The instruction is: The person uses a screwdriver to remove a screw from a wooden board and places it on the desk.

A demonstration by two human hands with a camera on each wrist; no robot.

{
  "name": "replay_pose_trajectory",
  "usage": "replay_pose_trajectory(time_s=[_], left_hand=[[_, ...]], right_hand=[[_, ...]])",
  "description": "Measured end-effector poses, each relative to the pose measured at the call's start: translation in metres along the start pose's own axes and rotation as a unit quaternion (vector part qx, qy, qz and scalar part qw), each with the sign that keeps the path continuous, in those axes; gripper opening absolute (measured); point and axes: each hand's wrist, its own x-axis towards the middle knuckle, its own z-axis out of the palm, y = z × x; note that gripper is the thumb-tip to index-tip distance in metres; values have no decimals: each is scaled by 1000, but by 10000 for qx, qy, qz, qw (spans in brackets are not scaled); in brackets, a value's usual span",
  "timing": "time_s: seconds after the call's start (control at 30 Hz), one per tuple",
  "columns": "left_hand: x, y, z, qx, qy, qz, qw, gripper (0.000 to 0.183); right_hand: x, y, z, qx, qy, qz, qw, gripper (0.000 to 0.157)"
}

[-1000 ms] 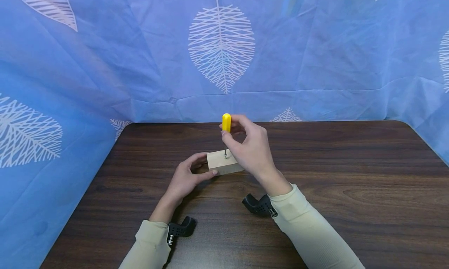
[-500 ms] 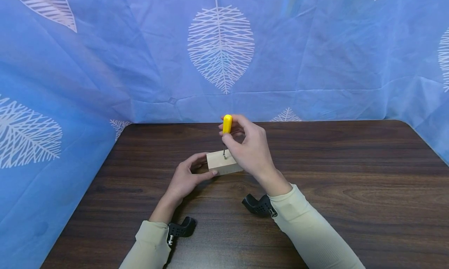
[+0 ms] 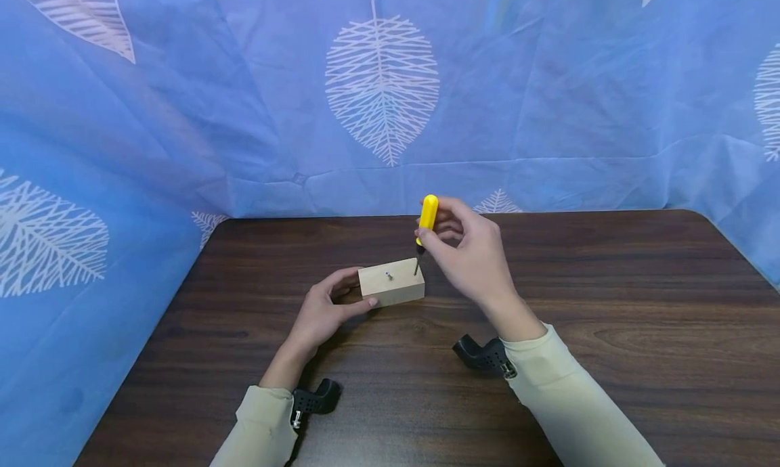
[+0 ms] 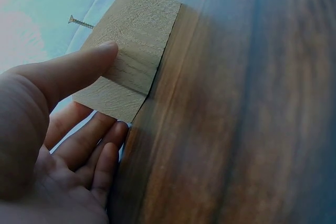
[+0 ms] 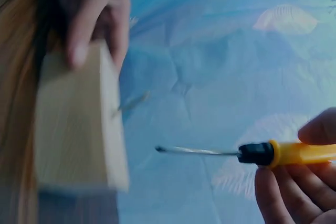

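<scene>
A pale wooden block (image 3: 396, 292) lies on the dark table, and a screw (image 3: 388, 275) stands partly out of its top face. My left hand (image 3: 323, 308) grips the block's left end, thumb on the near side and fingers behind. In the left wrist view the screw (image 4: 80, 22) shows its head and thread clear of the wood. My right hand (image 3: 472, 254) holds a yellow-handled screwdriver (image 3: 428, 213) between thumb and fingers, tip down over the block's right end. In the right wrist view the screwdriver's shaft (image 5: 199, 151) is apart from both the screw and the block.
The dark wood-grain table (image 3: 609, 318) reaches back to a blue cloth (image 3: 548, 81) with white leaf prints. Black wrist camera mounts (image 3: 317, 396) sit at both of my sleeves, close over the table.
My right hand has moved right with the screwdriver, lifting its tip off the screw and leaving the screw in plain view. The left hand and block have stayed in place.
</scene>
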Motion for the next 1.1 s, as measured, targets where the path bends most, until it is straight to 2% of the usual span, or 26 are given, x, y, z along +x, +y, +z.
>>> replay_pose_trajectory(time_s=[0.1, 0.23, 0.47, 0.7, 0.9, 1.1], left_hand=[[0, -1, 1, -5, -13, -13, 10000, 64], [0, -3, 1, 37, 8, -37, 10000, 64], [-2, -5, 1, 87, -21, -141, 9999, 66], [-2, -4, 1, 75, -17, -72, 9999, 67], [-2, -3, -1, 85, -16, -27, 10000, 67], [-1, -1, 0, 31, -32, -15, 10000, 67]], right_hand=[[-8, 16, -18, -277, -310, 500, 9979, 37], [-22, 40, -43, -639, -642, 1129, 9895, 43], [-53, 79, -86, -1582, -653, 1747, 9696, 53], [-73, 101, -127, -1611, -730, 2571, 9501, 69], [-76, 106, -139, -1454, -856, 2964, 9400, 72], [-76, 109, -139, -1858, -1109, 3002, 9290, 75]])
